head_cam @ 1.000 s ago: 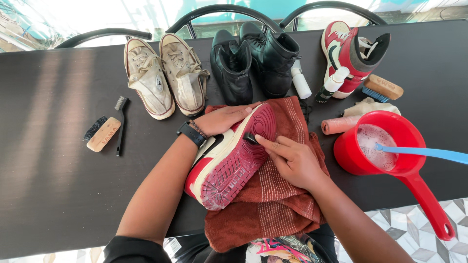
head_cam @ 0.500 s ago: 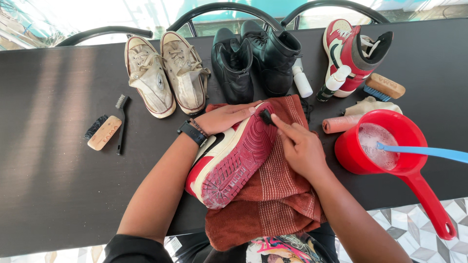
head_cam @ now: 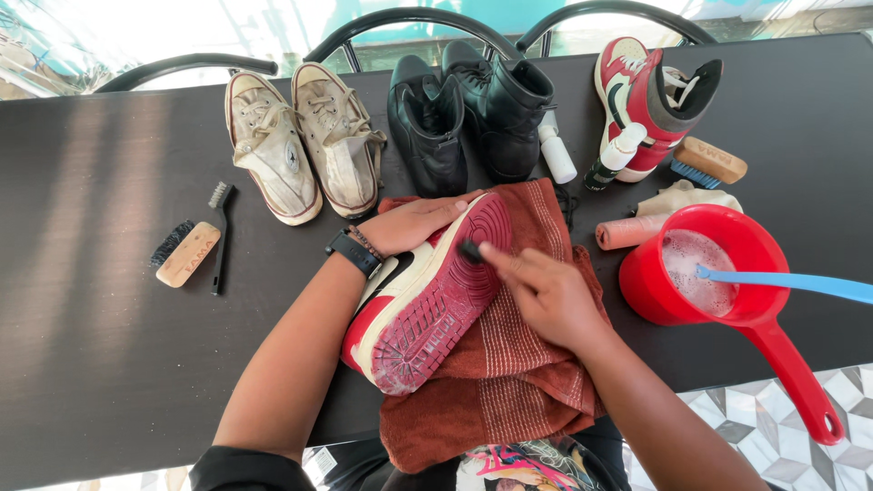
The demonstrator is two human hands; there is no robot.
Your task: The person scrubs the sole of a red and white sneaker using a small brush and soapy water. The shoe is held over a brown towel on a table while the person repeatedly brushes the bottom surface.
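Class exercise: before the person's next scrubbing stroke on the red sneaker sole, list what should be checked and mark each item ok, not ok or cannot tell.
1. Left hand steadies the red sneaker: ok.
2. Right hand grips a small dark brush, bristles on the sole: ok.
3. Rust towel lies under the sneaker: ok.
4. Red scoop holds foamy water, close by the right hand: ok.
5. Brush wet enough: cannot tell.
6. Sole already clean: cannot tell.

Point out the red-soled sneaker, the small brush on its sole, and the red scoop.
red-soled sneaker [head_cam: 427, 318]: head view, middle of the red outsole.
small brush [head_cam: 470, 251]: head view, its dark head.
red scoop [head_cam: 650, 295]: head view, outer wall of the bowl.
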